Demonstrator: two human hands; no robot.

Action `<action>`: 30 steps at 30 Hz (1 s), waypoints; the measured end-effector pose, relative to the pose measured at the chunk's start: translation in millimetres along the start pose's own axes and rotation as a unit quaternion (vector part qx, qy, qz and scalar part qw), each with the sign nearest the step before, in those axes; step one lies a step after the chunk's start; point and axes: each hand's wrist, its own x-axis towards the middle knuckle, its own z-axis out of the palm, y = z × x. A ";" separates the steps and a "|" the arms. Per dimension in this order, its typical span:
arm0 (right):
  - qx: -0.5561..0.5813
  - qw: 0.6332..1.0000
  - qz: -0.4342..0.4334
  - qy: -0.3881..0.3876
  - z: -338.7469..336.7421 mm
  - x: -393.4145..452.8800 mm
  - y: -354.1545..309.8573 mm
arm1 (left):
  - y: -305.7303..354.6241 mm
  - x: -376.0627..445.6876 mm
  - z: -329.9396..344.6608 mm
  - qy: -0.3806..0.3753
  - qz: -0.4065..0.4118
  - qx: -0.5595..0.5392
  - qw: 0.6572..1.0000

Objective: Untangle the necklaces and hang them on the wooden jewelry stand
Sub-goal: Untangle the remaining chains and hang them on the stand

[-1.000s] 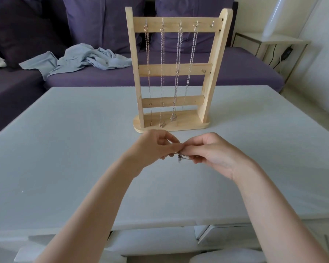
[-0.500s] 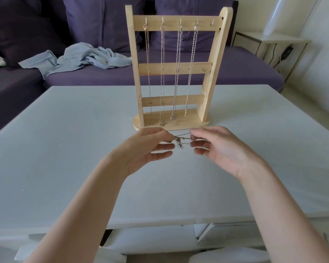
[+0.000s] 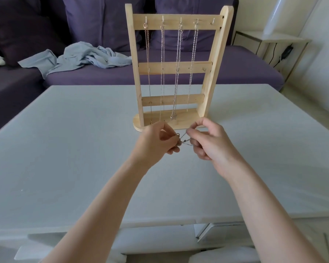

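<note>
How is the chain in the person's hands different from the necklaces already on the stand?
The tangled chain is bunched, pinched between the left hand and right hand; the four hung necklaces fall straight from the top hooks of the wooden jewelry stand. Both are thin and silvery.

Nothing here carries any writing I can read: no label, brand, number or sign shows on the wooden jewelry stand point(image 3: 176, 65), the table point(image 3: 65, 149) or anything farther off.
</note>
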 end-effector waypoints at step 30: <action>-0.048 0.999 -0.005 -0.006 4.4 2.9 4.1 | 4.0 3.9 -10.0 0.059 0.097 0.072 0.991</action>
